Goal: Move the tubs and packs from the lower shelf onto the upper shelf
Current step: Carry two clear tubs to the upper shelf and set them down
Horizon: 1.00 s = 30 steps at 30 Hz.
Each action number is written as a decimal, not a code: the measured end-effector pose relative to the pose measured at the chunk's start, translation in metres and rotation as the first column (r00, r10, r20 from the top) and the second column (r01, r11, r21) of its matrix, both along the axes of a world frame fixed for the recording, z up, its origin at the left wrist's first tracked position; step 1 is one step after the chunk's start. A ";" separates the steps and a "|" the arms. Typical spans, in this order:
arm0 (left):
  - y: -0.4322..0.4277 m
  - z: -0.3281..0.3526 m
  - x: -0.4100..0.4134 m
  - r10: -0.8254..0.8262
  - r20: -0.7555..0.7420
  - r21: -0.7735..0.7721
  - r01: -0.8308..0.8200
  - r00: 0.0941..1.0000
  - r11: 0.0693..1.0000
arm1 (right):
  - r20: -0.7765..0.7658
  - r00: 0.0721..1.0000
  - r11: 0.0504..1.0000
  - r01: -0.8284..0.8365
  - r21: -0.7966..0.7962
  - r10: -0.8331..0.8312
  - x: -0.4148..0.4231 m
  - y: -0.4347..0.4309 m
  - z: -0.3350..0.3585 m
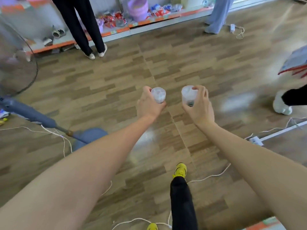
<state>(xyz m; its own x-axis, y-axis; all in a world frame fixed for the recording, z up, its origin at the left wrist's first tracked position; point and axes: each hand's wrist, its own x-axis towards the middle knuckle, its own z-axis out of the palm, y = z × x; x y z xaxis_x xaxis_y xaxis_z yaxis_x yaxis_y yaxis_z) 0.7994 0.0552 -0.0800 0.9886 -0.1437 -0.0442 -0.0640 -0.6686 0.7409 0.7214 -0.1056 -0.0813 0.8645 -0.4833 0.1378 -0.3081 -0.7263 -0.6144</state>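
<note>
My left hand (148, 103) grips a small clear plastic tub (158, 95) with white contents. My right hand (198, 104) grips a second clear tub (188, 95) of the same kind. Both arms stretch forward over the wooden floor, with the tubs side by side and a small gap between them. Far ahead runs a low shelf (116, 31) with an orange edge, carrying red and blue packs (113, 19) and a purple bucket (138, 9). The picture is blurred by motion.
A person in black trousers (83, 25) stands at the low shelf; another in pale trousers (217, 15) stands further right. A standing fan (18, 63) leans at the left. White cables (211, 175) lie across the floor. A foot in a white shoe (282, 103) is at the right.
</note>
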 end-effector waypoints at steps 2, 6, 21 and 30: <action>-0.019 0.000 0.039 0.016 -0.001 0.006 -0.016 1.000 1.000 | -0.003 0.999 0.999 -0.033 -0.010 0.033 0.044 -0.020 -0.005; -0.064 0.005 0.118 0.061 -0.030 0.001 -0.061 0.998 0.998 | -0.023 0.997 0.997 -0.080 -0.006 0.080 0.131 -0.065 -0.005; -0.166 0.027 0.383 0.169 -0.071 -0.015 -0.170 0.983 0.985 | -0.020 0.983 0.983 -0.184 0.009 0.184 0.413 -0.171 0.015; -0.189 0.031 0.584 0.144 -0.043 0.014 -0.144 0.989 0.990 | -0.035 0.982 0.982 -0.186 0.028 0.187 0.619 -0.198 0.013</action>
<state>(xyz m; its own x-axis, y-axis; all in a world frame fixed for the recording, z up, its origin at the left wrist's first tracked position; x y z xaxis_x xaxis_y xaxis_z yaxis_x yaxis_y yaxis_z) 1.3832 -0.1338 -0.0494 0.9961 0.0008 -0.0887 0.0658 -0.6766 0.7334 1.3409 -0.3034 -0.0681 0.9440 -0.3161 0.0941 -0.1917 -0.7579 -0.6236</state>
